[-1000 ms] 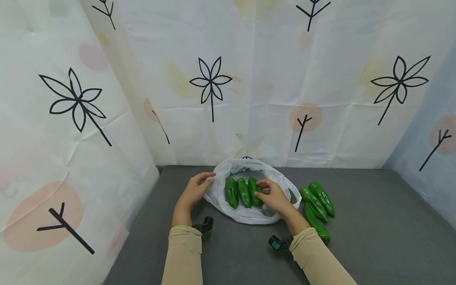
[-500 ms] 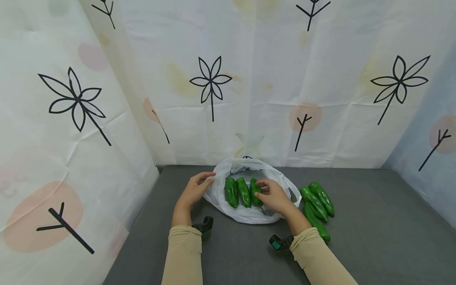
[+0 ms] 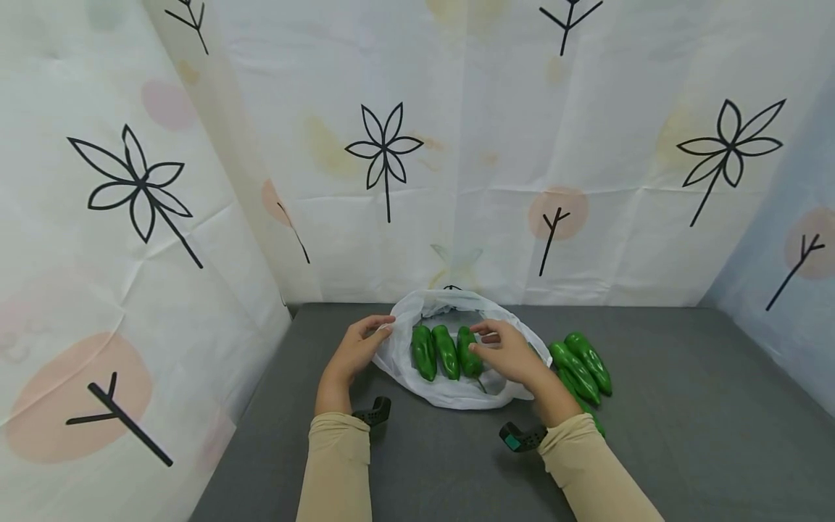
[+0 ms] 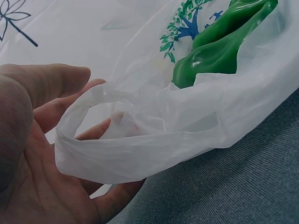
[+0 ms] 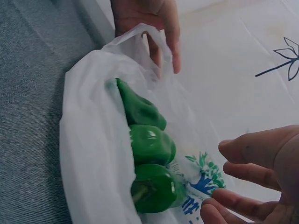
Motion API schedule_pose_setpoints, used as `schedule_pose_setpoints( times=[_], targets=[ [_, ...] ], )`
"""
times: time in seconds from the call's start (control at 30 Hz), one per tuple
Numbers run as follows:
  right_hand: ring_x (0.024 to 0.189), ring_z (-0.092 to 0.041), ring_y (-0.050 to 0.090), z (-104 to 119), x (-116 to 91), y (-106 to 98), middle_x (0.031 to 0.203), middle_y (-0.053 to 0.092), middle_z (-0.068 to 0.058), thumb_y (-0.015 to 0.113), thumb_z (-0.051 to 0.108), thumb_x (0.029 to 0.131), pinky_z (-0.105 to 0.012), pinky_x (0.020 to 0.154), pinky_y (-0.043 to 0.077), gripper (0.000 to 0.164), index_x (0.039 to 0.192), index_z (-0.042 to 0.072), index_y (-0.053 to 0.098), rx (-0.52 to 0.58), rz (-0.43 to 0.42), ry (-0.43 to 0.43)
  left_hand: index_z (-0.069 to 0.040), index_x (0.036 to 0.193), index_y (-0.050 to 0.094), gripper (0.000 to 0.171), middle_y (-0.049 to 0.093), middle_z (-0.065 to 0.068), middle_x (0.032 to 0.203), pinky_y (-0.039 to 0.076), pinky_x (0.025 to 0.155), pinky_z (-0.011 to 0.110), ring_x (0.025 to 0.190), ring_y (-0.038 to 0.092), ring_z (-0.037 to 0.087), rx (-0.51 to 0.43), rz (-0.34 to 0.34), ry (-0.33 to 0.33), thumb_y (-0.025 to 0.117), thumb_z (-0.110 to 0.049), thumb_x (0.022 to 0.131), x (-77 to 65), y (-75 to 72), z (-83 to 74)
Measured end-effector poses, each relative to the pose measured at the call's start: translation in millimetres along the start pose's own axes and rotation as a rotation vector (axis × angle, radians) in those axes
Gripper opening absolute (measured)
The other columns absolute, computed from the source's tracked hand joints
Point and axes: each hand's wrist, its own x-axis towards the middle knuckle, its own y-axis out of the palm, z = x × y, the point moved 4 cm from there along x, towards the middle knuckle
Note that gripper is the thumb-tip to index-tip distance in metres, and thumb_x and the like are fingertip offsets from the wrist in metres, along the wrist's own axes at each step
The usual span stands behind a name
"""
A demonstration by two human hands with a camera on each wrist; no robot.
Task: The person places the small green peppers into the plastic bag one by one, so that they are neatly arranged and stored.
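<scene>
A white plastic bag [image 3: 450,399] lies with its mouth spread wide, and three green peppers [image 3: 446,352] sit side by side in it. At its left rim is my left hand [image 3: 355,351]; in the left wrist view its fingers [image 4: 96,130] reach through and behind the bag handle [image 4: 112,158], the thumb apart. My right hand [image 3: 512,355] hovers over the bag's right side beside the rightmost pepper [image 3: 467,351]. The right wrist view shows that hand's fingers [image 5: 243,205] spread, holding nothing and apart from the peppers [image 5: 152,147].
Right of the bag, more green peppers [image 3: 589,362] lie together on the grey tabletop [image 3: 691,406]; my right forearm partly hides one. Printed white cloth [image 3: 457,239] stands behind and along the sides. Each wrist wears a black band [image 3: 523,436].
My right hand has let go of the rightmost pepper in the bag and drawn slightly to the right. That pepper's stem has come into sight. The left hand has stayed at the bag's rim.
</scene>
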Motion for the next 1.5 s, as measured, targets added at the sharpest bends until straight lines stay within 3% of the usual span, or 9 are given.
schedule_pose_setpoints(
  times=[0.27,0.47,0.8,0.9,1.07,1.2,1.27,1.37,1.5],
  targets=[
    [0.145,-0.044,0.051,14.4,-6.6,-16.2,0.153,0.052,-0.019,0.066,0.026,0.107,-0.059,0.108,0.053,0.041,0.145,0.013,0.061,0.029,-0.025,-0.031,-0.012,0.147,0.064,0.041,0.049,0.015,0.162,0.038,0.121,0.063,0.156,0.039,0.039,-0.006,-0.009,0.015,0.061,-0.028,0.11,-0.5,-4.8,-1.4],
    [0.143,-0.046,0.052,19.3,-20.2,-38.6,0.154,0.052,-0.021,0.067,0.027,0.107,-0.06,0.107,0.053,0.044,0.146,0.008,0.059,0.037,-0.081,-0.088,-0.016,0.144,0.067,0.037,0.049,0.012,0.161,0.041,0.12,0.061,0.154,0.041,0.037,-0.001,-0.012,0.009,0.062,-0.029,0.109,1.8,-2.3,2.7],
    [0.136,-0.046,0.057,-2.4,-42.1,-84.4,0.149,0.056,-0.025,0.062,0.028,0.11,-0.065,0.109,0.048,0.046,0.149,0.004,0.056,0.018,-0.149,-0.098,-0.015,0.145,0.066,0.039,0.048,0.012,0.162,0.041,0.119,0.062,0.153,0.042,0.037,-0.009,-0.011,0.02,0.062,-0.029,0.109,-1.0,-4.0,2.0],
    [0.133,-0.043,0.06,-11.0,-49.4,-98.0,0.148,0.058,-0.025,0.062,0.027,0.11,-0.055,0.106,0.053,0.045,0.149,0.003,0.057,-0.024,-0.177,-0.092,-0.014,0.145,0.065,0.039,0.048,0.012,0.162,0.041,0.119,0.062,0.153,0.042,0.037,-0.01,-0.013,0.018,0.062,-0.028,0.109,-1.7,-4.1,2.1],
    [0.118,-0.014,0.064,-25.3,-62.0,-115.3,0.146,0.06,-0.024,0.062,0.03,0.11,-0.025,0.087,0.055,0.047,0.148,0.004,0.058,-0.085,-0.216,-0.046,-0.015,0.145,0.066,0.038,0.05,0.012,0.162,0.041,0.12,0.062,0.153,0.043,0.037,-0.016,-0.018,0.011,0.062,-0.027,0.109,-2.5,-3.8,1.4],
    [0.11,0.005,0.057,-37.3,-70.5,-124.3,0.145,0.059,-0.024,0.062,0.032,0.11,-0.021,0.083,0.053,0.048,0.148,0.004,0.057,-0.1,-0.225,-0.014,-0.015,0.144,0.067,0.037,0.05,0.012,0.161,0.041,0.12,0.062,0.153,0.043,0.037,-0.014,-0.021,0.01,0.062,-0.026,0.109,-3.6,-3.6,0.0],
    [0.113,-0.002,0.061,-43.5,-73.7,-126.6,0.144,0.059,-0.024,0.061,0.033,0.11,-0.021,0.082,0.053,0.048,0.147,0.003,0.057,-0.113,-0.225,-0.002,-0.015,0.144,0.067,0.037,0.05,0.012,0.161,0.041,0.12,0.062,0.153,0.043,0.038,-0.012,-0.021,0.009,0.062,-0.027,0.109,-4.2,-3.7,-0.6],
    [0.12,-0.028,0.066,-54.8,-76.6,-128.3,0.142,0.06,-0.027,0.06,0.032,0.111,-0.023,0.082,0.053,0.049,0.147,0.0,0.057,-0.134,-0.221,0.018,-0.015,0.145,0.066,0.038,0.049,0.013,0.162,0.041,0.12,0.061,0.153,0.042,0.038,-0.005,-0.019,0.009,0.061,-0.028,0.109,-3.4,-3.6,-0.7],
    [0.126,-0.051,0.061,-69.4,-79.1,-128.2,0.141,0.059,-0.033,0.06,0.03,0.111,-0.035,0.085,0.057,0.05,0.146,-0.005,0.056,-0.141,-0.208,0.038,-0.014,0.146,0.065,0.039,0.049,0.014,0.162,0.042,0.119,0.062,0.153,0.042,0.039,0.0,-0.016,0.015,0.061,-0.028,0.109,-2.5,-4.3,-0.9]
  ],
)
